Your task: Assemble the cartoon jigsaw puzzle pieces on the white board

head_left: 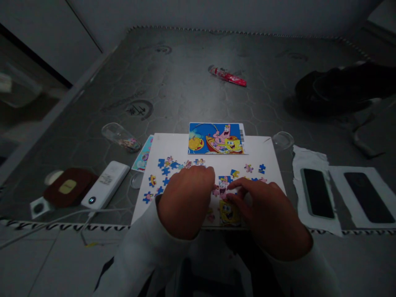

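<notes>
Jigsaw section [229,213] lying between two hands on a white board

Location: near edge of the white board [260,148], which rests on a grey patterned mat [185,90]. Section shows pink print above, yellow below.

Right hand [269,214]: index finger and thumb curve to the section's right edge, tips slightly apart; cannot tell whether the grip pinches a piece. Left hand [188,202]: back uppermost, over the board at the section's left; its fingers are mostly hidden, so its grip cannot be told.

Loose pieces [166,170] lie scattered beyond and left of the left hand, with others beyond the right. Picture card [216,139], blue, lies flat across the board's far edge. White power bank [105,185] sits left of the board; a phone [317,193] lies to its right.
</notes>
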Demonstrator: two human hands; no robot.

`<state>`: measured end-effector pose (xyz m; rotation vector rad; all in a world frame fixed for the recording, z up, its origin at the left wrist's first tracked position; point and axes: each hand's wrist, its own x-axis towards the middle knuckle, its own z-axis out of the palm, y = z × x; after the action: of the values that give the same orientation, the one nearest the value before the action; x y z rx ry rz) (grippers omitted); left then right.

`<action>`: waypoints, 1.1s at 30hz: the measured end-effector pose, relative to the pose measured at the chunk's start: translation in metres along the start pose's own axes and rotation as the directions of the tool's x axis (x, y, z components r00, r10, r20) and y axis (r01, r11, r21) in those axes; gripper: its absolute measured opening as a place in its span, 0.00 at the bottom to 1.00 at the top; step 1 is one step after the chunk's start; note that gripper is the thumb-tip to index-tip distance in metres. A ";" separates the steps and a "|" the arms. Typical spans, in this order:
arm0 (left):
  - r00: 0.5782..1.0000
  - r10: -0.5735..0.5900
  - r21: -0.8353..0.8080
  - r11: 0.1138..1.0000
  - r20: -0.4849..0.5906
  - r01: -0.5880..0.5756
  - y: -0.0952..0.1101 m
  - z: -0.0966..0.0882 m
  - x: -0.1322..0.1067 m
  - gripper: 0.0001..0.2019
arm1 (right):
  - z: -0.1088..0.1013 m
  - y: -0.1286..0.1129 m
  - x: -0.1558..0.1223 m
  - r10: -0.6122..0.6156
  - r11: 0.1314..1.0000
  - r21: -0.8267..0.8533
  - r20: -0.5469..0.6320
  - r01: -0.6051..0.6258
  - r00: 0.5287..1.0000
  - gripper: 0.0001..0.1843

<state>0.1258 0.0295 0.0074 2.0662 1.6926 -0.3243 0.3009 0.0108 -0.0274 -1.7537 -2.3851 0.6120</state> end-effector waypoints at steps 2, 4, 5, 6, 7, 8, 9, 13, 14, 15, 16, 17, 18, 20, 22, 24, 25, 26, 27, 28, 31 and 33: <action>1.000 -0.025 0.002 1.000 -0.011 0.025 -0.002 -0.002 -0.001 0.10 | 0.000 0.000 0.000 -0.003 1.000 -0.002 0.009 0.003 1.000 0.04; 0.997 -0.068 -0.003 0.998 -0.030 0.068 -0.004 -0.006 -0.002 0.10 | 0.000 -0.001 0.000 -0.008 1.000 -0.006 -0.001 0.008 1.000 0.04; 0.995 -0.088 -0.009 0.996 -0.045 0.087 -0.006 -0.008 -0.001 0.10 | 0.000 -0.001 0.000 -0.008 1.000 -0.008 -0.006 0.008 1.000 0.04; 0.992 -0.105 -0.015 0.994 -0.073 0.104 -0.007 -0.009 -0.001 0.11 | 0.000 -0.001 0.000 -0.006 1.000 -0.010 -0.011 0.006 1.000 0.05; 0.988 -0.118 -0.021 0.993 -0.101 0.117 -0.008 -0.010 0.001 0.11 | 0.000 -0.001 0.000 -0.004 1.000 -0.014 -0.018 0.004 1.000 0.05; 0.983 -0.130 -0.026 0.992 -0.131 0.127 -0.010 -0.010 0.002 0.12 | 0.000 -0.001 0.000 -0.005 1.000 -0.019 -0.024 0.005 1.000 0.06; 0.979 -0.136 -0.030 0.991 -0.153 0.133 -0.011 -0.011 0.003 0.12 | 0.000 -0.001 0.000 -0.007 1.000 -0.024 -0.028 0.006 1.000 0.06; 0.980 -0.144 -0.013 0.990 -0.137 0.144 -0.015 -0.011 0.002 0.11 | 0.001 0.000 -0.001 -0.018 1.000 -0.024 -0.034 0.018 0.999 0.07; 0.983 -0.138 0.000 0.990 -0.120 0.139 -0.016 -0.011 0.000 0.10 | 0.001 0.000 -0.001 -0.018 1.000 -0.018 -0.034 0.017 0.999 0.07; 0.987 -0.125 0.014 0.992 -0.100 0.127 -0.017 -0.011 -0.002 0.09 | 0.001 0.000 -0.001 -0.015 1.000 -0.013 -0.033 0.015 0.999 0.07; 0.991 -0.109 0.029 0.993 -0.075 0.112 -0.019 -0.011 -0.004 0.09 | 0.000 0.000 -0.001 -0.011 1.000 -0.007 -0.030 0.011 0.999 0.07; 0.995 -0.089 0.041 0.995 -0.054 0.091 -0.020 -0.011 -0.006 0.10 | 0.000 0.000 -0.001 -0.005 1.000 -0.002 -0.025 0.005 1.000 0.07; 0.997 -0.073 0.048 0.996 -0.038 0.074 -0.021 -0.010 -0.008 0.10 | 0.000 0.000 -0.002 0.003 1.000 0.002 -0.018 -0.003 1.000 0.07; 0.998 -0.045 0.047 0.998 -0.032 0.046 -0.022 -0.009 -0.010 0.12 | -0.001 -0.001 -0.002 0.011 1.000 0.008 0.002 -0.011 1.000 0.07; 0.999 -0.028 0.032 0.999 -0.037 0.029 -0.022 -0.007 -0.009 0.12 | -0.002 -0.001 -0.001 0.014 1.000 0.005 0.011 -0.014 1.000 0.07; 0.999 -0.030 0.025 0.999 -0.020 0.030 -0.021 -0.007 -0.007 0.10 | -0.002 0.000 -0.001 0.012 1.000 0.001 0.018 -0.012 1.000 0.07; 0.999 -0.035 0.024 0.999 -0.009 0.035 -0.020 -0.006 -0.006 0.08 | -0.003 0.001 -0.001 0.012 1.000 -0.001 0.019 -0.012 1.000 0.07; 0.999 -0.039 0.023 0.999 -0.002 0.039 -0.020 -0.006 -0.005 0.07 | -0.004 0.002 -0.001 0.013 1.000 -0.002 0.020 -0.013 1.000 0.07; 0.999 -0.039 0.019 0.999 -0.002 0.039 -0.020 -0.006 -0.004 0.06 | -0.004 0.003 -0.002 0.014 1.000 -0.001 0.020 -0.014 1.000 0.07; 0.999 -0.036 0.017 0.999 -0.008 0.036 -0.019 -0.006 -0.003 0.06 | -0.005 0.005 -0.002 0.018 1.000 0.002 0.020 -0.018 1.000 0.07; 0.999 -0.019 0.015 1.000 -0.031 0.019 -0.019 -0.006 -0.002 0.05 | -0.007 0.008 -0.003 0.035 0.999 0.005 0.018 -0.035 0.999 0.06; 1.000 -0.016 0.018 1.000 -0.010 0.016 -0.019 -0.006 -0.002 0.05 | -0.008 0.009 -0.004 0.037 0.999 -0.007 0.019 -0.037 0.999 0.06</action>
<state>0.1064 0.0331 0.0099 2.0715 1.7186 -0.3359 0.3125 0.0116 -0.0234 -1.8062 -2.3751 0.6297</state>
